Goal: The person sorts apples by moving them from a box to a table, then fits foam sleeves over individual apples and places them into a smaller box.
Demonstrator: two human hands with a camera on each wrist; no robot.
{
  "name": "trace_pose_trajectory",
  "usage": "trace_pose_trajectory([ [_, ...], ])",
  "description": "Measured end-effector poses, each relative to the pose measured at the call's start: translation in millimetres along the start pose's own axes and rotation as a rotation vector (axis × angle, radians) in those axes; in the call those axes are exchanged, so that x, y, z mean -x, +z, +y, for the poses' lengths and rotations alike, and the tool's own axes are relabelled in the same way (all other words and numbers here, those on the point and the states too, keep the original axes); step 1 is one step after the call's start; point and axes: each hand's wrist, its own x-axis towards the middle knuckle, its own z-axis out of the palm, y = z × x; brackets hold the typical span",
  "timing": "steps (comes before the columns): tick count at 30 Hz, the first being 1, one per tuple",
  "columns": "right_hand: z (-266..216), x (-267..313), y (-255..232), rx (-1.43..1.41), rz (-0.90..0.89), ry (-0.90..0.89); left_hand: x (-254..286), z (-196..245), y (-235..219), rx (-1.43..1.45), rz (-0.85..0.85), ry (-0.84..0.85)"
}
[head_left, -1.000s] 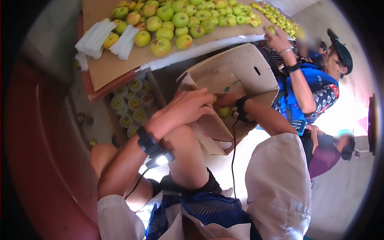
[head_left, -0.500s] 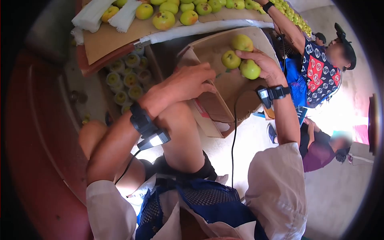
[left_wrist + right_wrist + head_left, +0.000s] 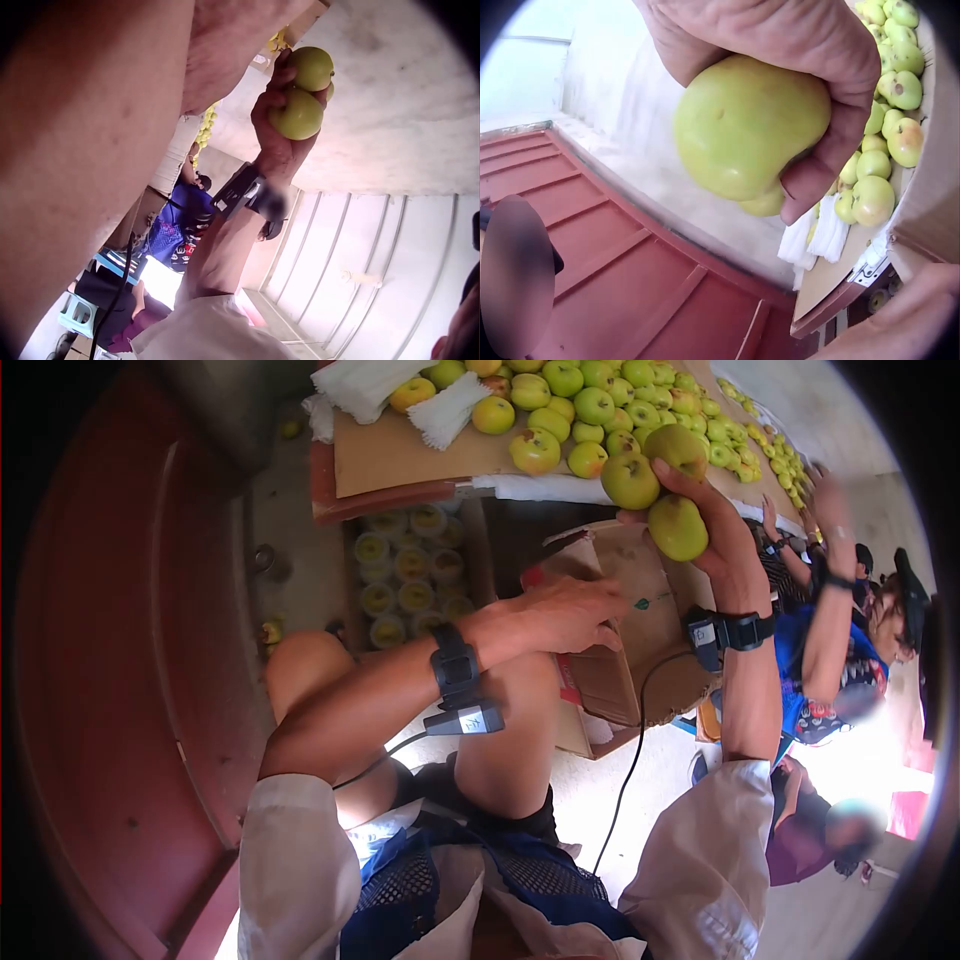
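My right hand (image 3: 728,532) holds three yellow-green apples (image 3: 678,528) in a bunch, raised above the cardboard box and overlapping the table edge in the head view. One apple (image 3: 750,124) fills much of the right wrist view, the fingers curled round it; another shows behind it. In the left wrist view the same apples (image 3: 300,112) sit in the raised hand against a pale wall. My left hand (image 3: 565,615) grips the near edge of the cardboard box (image 3: 655,575), thumb and fingers on either side of it. A small green mark shows inside the box.
Many apples (image 3: 590,405) cover the cardboard-topped table (image 3: 400,460), with white foam nets (image 3: 450,410) at its left end. Below stands a crate with several wrapped fruits (image 3: 410,565). A person in a cap (image 3: 900,605) reaches over the table's right side. A red door (image 3: 100,660) stands left.
My right hand came up out of the box with three apples, then rose further toward the table. My left hand stays at the box edge. The head view has shifted.
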Motion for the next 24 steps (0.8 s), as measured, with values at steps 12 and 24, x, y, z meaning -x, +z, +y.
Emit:
trace_pose_trajectory([
  [12, -21, -101, 27, -0.034, -0.102, -0.108, -2, -6, 4, 0.031, -0.012, 0.0],
  [24, -86, -268, 45, 0.719, 0.162, -0.654, 9, 0, -13, 0.068, -0.007, 0.023],
])
